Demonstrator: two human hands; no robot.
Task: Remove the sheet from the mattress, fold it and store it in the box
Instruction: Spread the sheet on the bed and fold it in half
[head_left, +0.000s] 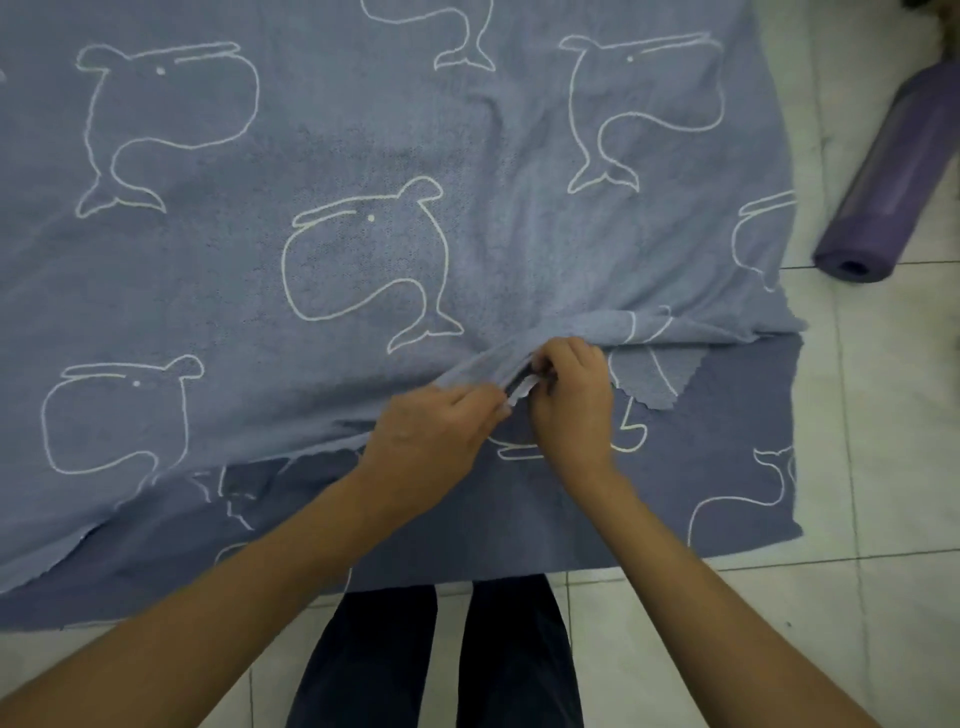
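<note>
**Ground:** So, where is the sheet, and how far along are we?

**Operator:** I have the whale-print sheet spread flat, reaching far ahead of both hands and out to either side. My left hand and right hand meet at its near edge, fingers curled, each pinching the cloth. A small dark-and-pale thing sits between them; I cannot tell what it is.

**Ground:** Any folding done?

**Operator:** Partly, I judge. The pinched edge lies over a darker layer of the same print, just under my wrists, so one fold looks begun. No mattress shows plainly and no box is in sight. A rolled purple mat lies well off to the right of my right hand, on the tiled floor. Further folds and the storing remain.
</note>
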